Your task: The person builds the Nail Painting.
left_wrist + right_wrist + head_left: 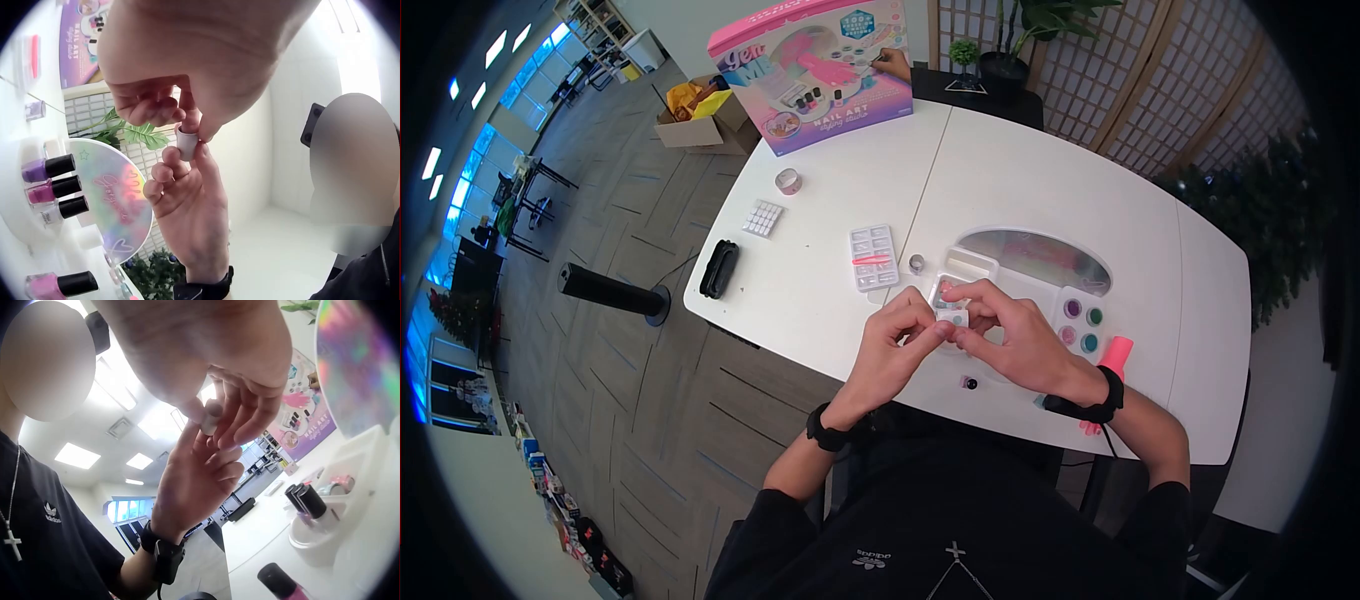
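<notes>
White cylinder (187, 146), left fingers (922, 343), right fingers (983, 346) pinching, near table edge (800, 358)

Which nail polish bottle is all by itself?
The light pink bottle, standing alone on the table; the purple one, hot pink one and pale one stand close together.

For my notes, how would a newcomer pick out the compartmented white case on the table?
Find the big NAIL ART box on the white table. Between it and the left hand lies the flat white case. Unlike the gridded white block to its left, it has a pink stick across it.
</notes>
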The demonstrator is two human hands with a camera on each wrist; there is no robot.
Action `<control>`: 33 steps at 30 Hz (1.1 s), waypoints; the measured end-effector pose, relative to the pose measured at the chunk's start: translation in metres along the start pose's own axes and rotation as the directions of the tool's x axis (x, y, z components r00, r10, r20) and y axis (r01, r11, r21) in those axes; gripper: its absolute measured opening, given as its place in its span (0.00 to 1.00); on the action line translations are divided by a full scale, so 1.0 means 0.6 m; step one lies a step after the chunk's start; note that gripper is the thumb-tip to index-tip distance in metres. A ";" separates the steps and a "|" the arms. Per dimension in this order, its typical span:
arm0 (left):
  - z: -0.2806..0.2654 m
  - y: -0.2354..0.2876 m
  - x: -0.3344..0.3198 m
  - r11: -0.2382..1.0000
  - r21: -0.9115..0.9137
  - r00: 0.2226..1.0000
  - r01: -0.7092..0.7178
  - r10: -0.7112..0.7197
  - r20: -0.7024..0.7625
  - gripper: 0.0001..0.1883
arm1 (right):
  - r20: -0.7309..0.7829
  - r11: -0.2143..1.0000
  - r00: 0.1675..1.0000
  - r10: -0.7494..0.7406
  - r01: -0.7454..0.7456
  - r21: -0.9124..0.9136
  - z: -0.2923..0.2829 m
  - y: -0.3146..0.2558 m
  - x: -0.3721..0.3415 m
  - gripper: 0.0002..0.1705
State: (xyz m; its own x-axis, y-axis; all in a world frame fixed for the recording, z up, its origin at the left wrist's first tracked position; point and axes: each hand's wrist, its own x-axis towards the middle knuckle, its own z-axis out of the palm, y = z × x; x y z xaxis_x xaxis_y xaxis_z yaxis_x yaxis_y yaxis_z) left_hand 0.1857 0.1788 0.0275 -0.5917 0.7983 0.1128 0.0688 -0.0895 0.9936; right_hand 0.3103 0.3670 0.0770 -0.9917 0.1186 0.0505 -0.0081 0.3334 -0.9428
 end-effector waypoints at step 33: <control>0.002 0.004 -0.008 0.987 -0.147 0.998 -0.059 0.063 0.028 0.06 | 0.008 0.996 0.997 0.077 -0.076 -0.037 -0.013 -0.001 0.000 0.16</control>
State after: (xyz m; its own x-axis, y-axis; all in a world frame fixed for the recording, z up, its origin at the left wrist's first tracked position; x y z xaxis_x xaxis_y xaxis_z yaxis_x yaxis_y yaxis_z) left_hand 0.1896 0.1754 0.0291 -0.5637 0.8071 0.1755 -0.0154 -0.2227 0.9748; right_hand 0.3115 0.3742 0.0802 -0.9904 0.1360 -0.0249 0.0725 0.3572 -0.9312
